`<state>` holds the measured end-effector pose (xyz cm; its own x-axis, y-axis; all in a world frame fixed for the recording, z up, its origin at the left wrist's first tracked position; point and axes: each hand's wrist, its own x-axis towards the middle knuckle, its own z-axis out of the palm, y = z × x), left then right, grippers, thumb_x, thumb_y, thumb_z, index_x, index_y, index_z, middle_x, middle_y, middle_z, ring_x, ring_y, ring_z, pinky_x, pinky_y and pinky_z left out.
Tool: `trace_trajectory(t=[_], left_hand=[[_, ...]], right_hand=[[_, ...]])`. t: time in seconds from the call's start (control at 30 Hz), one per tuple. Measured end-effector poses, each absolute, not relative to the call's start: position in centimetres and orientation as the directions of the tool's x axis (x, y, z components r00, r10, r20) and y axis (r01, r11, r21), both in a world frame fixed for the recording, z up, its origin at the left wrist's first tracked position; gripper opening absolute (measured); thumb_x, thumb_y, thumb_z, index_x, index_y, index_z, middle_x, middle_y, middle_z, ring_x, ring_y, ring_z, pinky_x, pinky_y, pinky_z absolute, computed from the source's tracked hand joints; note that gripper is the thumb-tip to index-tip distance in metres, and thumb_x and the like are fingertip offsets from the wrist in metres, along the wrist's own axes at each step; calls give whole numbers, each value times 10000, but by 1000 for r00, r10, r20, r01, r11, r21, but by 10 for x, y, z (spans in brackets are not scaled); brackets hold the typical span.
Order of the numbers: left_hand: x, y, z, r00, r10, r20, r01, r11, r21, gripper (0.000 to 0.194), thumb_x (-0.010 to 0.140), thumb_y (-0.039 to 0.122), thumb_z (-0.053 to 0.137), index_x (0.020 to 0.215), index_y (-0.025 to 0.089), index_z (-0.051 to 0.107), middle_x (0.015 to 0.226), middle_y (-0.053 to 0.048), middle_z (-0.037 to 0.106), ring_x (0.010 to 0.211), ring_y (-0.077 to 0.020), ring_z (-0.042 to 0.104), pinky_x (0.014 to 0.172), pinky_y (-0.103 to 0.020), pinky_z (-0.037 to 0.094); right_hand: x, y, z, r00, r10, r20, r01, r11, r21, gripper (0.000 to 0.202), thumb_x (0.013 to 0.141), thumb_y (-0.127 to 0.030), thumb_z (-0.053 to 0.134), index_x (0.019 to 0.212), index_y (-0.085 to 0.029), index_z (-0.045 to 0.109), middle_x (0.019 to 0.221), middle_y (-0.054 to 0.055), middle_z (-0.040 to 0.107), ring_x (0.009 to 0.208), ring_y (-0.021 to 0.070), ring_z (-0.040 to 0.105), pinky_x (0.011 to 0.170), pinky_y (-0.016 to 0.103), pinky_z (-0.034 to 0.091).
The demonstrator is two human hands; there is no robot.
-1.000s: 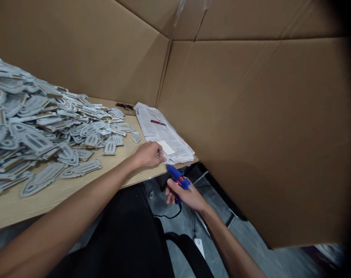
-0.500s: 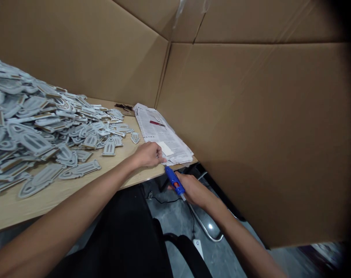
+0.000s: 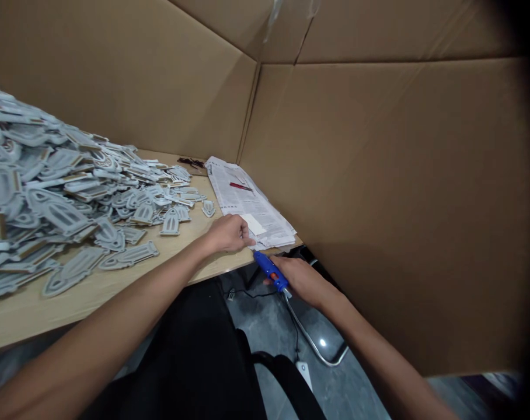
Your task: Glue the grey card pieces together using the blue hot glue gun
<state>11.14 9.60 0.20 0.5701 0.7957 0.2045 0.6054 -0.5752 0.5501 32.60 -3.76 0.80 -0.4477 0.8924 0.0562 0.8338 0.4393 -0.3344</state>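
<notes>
My right hand [image 3: 297,277] is wrapped round a blue hot glue gun [image 3: 270,271], whose nozzle points up and left towards the table edge. Close to that nozzle, my left hand [image 3: 230,233] rests at the near edge of the newspaper [image 3: 247,201], its fingers pinched together. Whatever they hold, if anything, is too small to make out. A small white card [image 3: 253,224] lies on the newspaper just beyond the left fingers. Farther back on the sheets is a thin red pen-like object [image 3: 241,186].
A big heap of grey-white pointed plastic pieces [image 3: 68,192] covers the table's left side. Tall cardboard walls [image 3: 379,175] stand behind and to the right. Dark scraps [image 3: 190,162] lie at the back. Below are a black chair arm [image 3: 286,373] and a white power strip [image 3: 304,373].
The whole view has shifted slightly, so things sit a little farther right. The glue gun stays in my right hand, its nozzle still near my left fingers.
</notes>
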Motion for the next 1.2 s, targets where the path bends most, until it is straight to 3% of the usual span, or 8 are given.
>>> trace_trajectory(t=[0.1, 0.2, 0.43, 0.63, 0.77, 0.9, 1.03, 1.2], left_hand=[[112, 95, 3, 568, 796, 210, 606, -577, 548, 254, 744, 437, 782, 699, 207, 685, 712, -34, 694, 653, -191, 573, 588, -303, 317], [112, 95, 2, 565, 798, 209, 607, -573, 550, 257, 746, 436, 783, 697, 204, 683, 717, -41, 696, 655, -189, 571, 592, -301, 314], [111, 95, 4, 570, 799, 193, 607, -567, 557, 254, 754, 444, 776, 724, 201, 713, 717, -42, 702, 654, -192, 578, 602, -305, 327], [111, 95, 3, 571, 793, 213, 601, -580, 550, 266, 751, 455, 771, 710, 198, 715, 705, -41, 701, 651, -191, 585, 597, -303, 322], [111, 94, 2, 572, 794, 205, 599, -575, 557, 262, 754, 451, 770, 701, 201, 708, 701, -33, 701, 655, -187, 584, 593, -297, 322], [112, 95, 2, 568, 797, 207, 599, -573, 560, 267, 753, 455, 773, 694, 204, 699, 704, -31, 703, 655, -185, 582, 589, -297, 321], [112, 96, 1, 568, 797, 205, 606, -573, 552, 276, 752, 462, 777, 699, 202, 699, 706, -35, 703, 656, -185, 580, 595, -297, 321], [112, 95, 2, 572, 797, 193, 608, -570, 553, 266, 758, 449, 774, 698, 200, 702, 706, -36, 704, 656, -184, 579, 594, -295, 316]], right_hand=[[328, -38, -4, -439, 894, 89, 697, 402, -594, 212, 992, -390, 686, 904, -226, 586, 792, 7, 658, 688, 218, 635, 634, 288, 425], [324, -40, -9, -404, 915, -11, 551, 234, -801, 307, 977, -491, 697, 909, -222, 567, 721, -16, 607, 599, 191, 615, 561, 269, 445], [311, -44, -26, -398, 913, -94, 266, 17, -964, 478, 948, -643, 679, 854, -179, 610, 775, 38, 675, 613, 187, 686, 528, 249, 486], [302, -48, -47, -341, 934, -110, -102, -153, -983, 479, 942, -615, 738, 853, -159, 623, 799, 51, 682, 607, 142, 651, 502, 197, 403], [298, -50, -55, -386, 914, -125, -380, -281, -881, 473, 910, -587, 802, 887, -159, 601, 827, 46, 658, 623, 125, 621, 512, 174, 395], [292, -50, -60, -401, 911, -92, -580, -330, -744, 462, 933, -554, 796, 865, -149, 585, 792, 14, 587, 563, 67, 482, 500, 140, 351], [289, -51, -61, -392, 916, -86, -632, -336, -698, 457, 931, -538, 805, 855, -154, 571, 789, 14, 571, 556, 64, 445, 504, 133, 343], [292, -51, -58, -397, 909, -130, -570, -355, -741, 522, 905, -595, 805, 795, -152, 552, 792, 34, 592, 560, 73, 475, 489, 137, 328]])
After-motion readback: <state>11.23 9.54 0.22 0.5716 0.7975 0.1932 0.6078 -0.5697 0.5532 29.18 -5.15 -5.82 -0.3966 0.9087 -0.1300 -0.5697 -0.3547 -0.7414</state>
